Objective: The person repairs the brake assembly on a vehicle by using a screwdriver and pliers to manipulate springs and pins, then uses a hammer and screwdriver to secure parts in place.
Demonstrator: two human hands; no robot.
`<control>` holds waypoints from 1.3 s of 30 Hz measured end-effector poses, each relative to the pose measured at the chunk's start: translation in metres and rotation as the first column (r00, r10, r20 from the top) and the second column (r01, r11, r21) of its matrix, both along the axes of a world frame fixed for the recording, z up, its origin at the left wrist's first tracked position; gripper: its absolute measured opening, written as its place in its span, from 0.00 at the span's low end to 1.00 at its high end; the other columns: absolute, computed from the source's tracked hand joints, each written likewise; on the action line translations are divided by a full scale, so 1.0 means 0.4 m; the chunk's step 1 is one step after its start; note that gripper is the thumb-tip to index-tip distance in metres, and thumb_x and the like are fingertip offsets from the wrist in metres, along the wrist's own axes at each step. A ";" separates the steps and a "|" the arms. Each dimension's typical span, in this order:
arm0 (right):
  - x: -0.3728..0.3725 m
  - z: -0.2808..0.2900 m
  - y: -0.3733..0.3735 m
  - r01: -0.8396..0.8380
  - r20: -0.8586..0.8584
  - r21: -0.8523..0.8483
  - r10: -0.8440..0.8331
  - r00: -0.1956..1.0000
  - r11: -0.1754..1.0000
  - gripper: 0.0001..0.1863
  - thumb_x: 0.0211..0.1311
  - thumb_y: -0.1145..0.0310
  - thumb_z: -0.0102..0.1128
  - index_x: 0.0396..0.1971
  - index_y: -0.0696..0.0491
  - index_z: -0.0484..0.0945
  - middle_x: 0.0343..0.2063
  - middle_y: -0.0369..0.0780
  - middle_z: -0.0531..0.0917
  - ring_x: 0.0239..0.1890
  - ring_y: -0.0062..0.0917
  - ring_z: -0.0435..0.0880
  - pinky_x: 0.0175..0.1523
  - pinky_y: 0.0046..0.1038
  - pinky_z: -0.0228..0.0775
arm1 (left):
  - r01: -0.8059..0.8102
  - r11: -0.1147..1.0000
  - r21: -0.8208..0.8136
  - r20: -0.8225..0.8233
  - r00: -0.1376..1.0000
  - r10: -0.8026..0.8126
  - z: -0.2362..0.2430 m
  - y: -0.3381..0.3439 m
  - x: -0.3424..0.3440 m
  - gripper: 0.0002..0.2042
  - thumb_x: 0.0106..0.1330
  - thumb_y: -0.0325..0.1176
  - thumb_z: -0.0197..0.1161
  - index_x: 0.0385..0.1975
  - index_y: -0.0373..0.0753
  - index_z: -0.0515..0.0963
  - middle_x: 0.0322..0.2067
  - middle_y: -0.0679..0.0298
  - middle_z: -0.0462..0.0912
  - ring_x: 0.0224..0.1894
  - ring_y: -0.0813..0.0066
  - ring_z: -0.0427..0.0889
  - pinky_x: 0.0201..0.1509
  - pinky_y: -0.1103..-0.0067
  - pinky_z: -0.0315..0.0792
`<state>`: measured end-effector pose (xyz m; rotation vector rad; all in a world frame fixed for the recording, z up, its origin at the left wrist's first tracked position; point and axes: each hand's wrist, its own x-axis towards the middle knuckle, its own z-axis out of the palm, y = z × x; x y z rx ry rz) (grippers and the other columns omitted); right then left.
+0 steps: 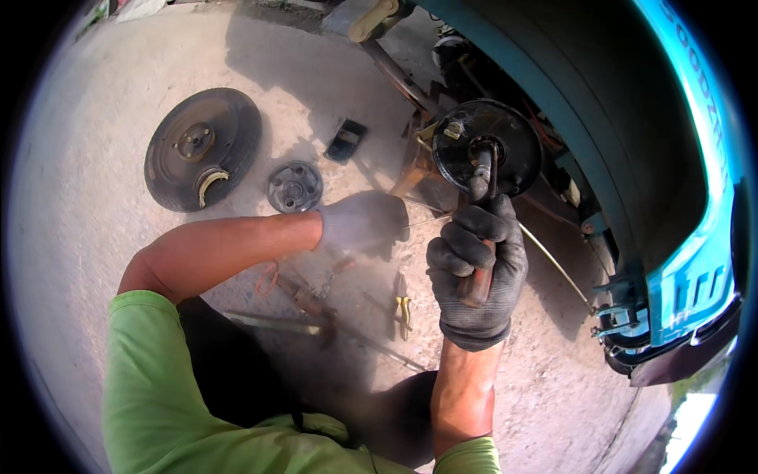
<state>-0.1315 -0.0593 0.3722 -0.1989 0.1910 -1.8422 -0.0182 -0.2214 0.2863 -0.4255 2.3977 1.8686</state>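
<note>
My right hand (pixel 479 272), in a dark grey glove, is wrapped round a brown-handled tool (pixel 476 288) whose kind I cannot make out. Beyond its fingers, a metal shaft (pixel 479 178) and a thin rod beside it reach the middle of a round black brake backing plate (pixel 513 150). My left hand (pixel 365 221), in a lighter grey glove, is smeared by motion and looks closed. From its fingers a thin metal rod (pixel 429 221) points toward the right hand. The far end of that rod lies close to the right hand's knuckles.
On the concrete lie a wheel (pixel 178 162) with a curved brake shoe (pixel 212 183) on it, a brake drum (pixel 294 188), a phone (pixel 345 142), yellow-handled pliers (pixel 403 308) and a hammer-like tool (pixel 304 325). A turquoise vehicle body (pixel 695 268) curves along the right; a long rod (pixel 560 270) runs beneath it.
</note>
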 end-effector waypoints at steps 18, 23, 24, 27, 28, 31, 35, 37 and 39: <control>-0.009 -0.003 -0.006 -0.032 -0.012 -0.054 0.032 0.999 0.998 0.25 0.84 0.58 0.38 0.61 0.61 0.76 0.28 0.26 0.81 0.23 0.14 0.76 0.30 0.25 0.77 | -0.354 0.934 -0.055 -0.258 0.908 0.329 0.209 -0.001 -0.018 0.11 0.70 0.29 0.56 0.45 0.34 0.82 0.26 0.67 0.82 0.27 0.84 0.79 0.30 0.81 0.73; -0.005 0.000 -0.004 -0.010 0.009 -0.032 0.010 1.000 0.999 0.24 0.83 0.59 0.39 0.60 0.61 0.76 0.28 0.27 0.82 0.22 0.15 0.77 0.31 0.27 0.80 | -0.369 0.926 -0.085 -0.342 0.883 0.321 0.205 0.012 -0.024 0.13 0.69 0.30 0.56 0.47 0.34 0.83 0.25 0.66 0.82 0.27 0.80 0.78 0.33 0.79 0.73; -0.004 -0.001 -0.004 -0.007 0.018 -0.032 0.008 1.000 0.999 0.24 0.83 0.59 0.39 0.60 0.61 0.76 0.28 0.27 0.82 0.22 0.15 0.77 0.31 0.28 0.81 | -0.374 0.922 -0.097 -0.373 0.872 0.315 0.206 0.015 -0.024 0.13 0.70 0.31 0.56 0.46 0.34 0.83 0.26 0.65 0.82 0.28 0.79 0.78 0.34 0.78 0.73; 0.004 0.017 0.000 -0.003 0.058 0.068 -0.001 0.998 0.998 0.19 0.84 0.58 0.40 0.59 0.52 0.74 0.27 0.25 0.76 0.19 0.14 0.65 0.25 0.22 0.59 | -0.379 0.902 -0.207 -0.538 0.814 0.219 0.196 0.020 -0.029 0.12 0.72 0.32 0.55 0.46 0.34 0.83 0.30 0.63 0.82 0.31 0.77 0.80 0.37 0.77 0.75; 0.002 0.016 -0.002 -0.026 0.044 0.029 0.025 0.999 0.999 0.20 0.84 0.58 0.39 0.60 0.55 0.74 0.27 0.26 0.78 0.20 0.15 0.69 0.27 0.24 0.65 | -0.369 0.895 -0.250 -0.579 0.798 0.167 0.188 0.017 -0.034 0.12 0.72 0.32 0.55 0.45 0.34 0.83 0.31 0.62 0.83 0.32 0.76 0.81 0.38 0.77 0.75; -0.007 0.010 -0.004 -0.053 0.017 -0.036 0.053 0.998 0.998 0.24 0.84 0.58 0.38 0.60 0.60 0.75 0.28 0.28 0.81 0.23 0.17 0.76 0.30 0.27 0.77 | -0.294 0.905 -0.307 -0.592 0.804 0.061 0.190 0.011 -0.043 0.12 0.74 0.33 0.54 0.44 0.34 0.83 0.35 0.59 0.83 0.36 0.74 0.82 0.40 0.76 0.76; -0.009 -0.001 0.004 -0.009 0.022 -0.023 0.009 1.000 1.000 0.24 0.84 0.58 0.38 0.60 0.60 0.75 0.29 0.28 0.81 0.23 0.17 0.76 0.31 0.27 0.74 | -0.190 0.950 0.247 -0.120 0.967 0.224 0.275 0.040 -0.022 0.13 0.76 0.34 0.53 0.44 0.33 0.83 0.39 0.59 0.83 0.39 0.75 0.83 0.41 0.77 0.75; -0.008 0.003 0.002 -0.024 0.009 -0.022 0.025 1.000 0.999 0.24 0.84 0.57 0.38 0.60 0.60 0.75 0.29 0.28 0.80 0.24 0.17 0.76 0.31 0.27 0.73 | -0.182 0.911 0.370 -0.132 0.960 0.245 0.269 0.041 -0.019 0.13 0.72 0.32 0.55 0.46 0.32 0.82 0.35 0.66 0.81 0.31 0.88 0.79 0.26 0.88 0.69; -0.007 0.012 0.002 -0.038 -0.015 -0.007 0.038 0.999 0.999 0.24 0.84 0.57 0.38 0.60 0.60 0.75 0.29 0.29 0.81 0.24 0.18 0.76 0.31 0.27 0.73 | -0.146 0.989 0.010 -0.285 0.948 0.143 0.235 0.028 -0.020 0.13 0.73 0.32 0.54 0.46 0.32 0.82 0.35 0.67 0.81 0.31 0.87 0.79 0.27 0.88 0.70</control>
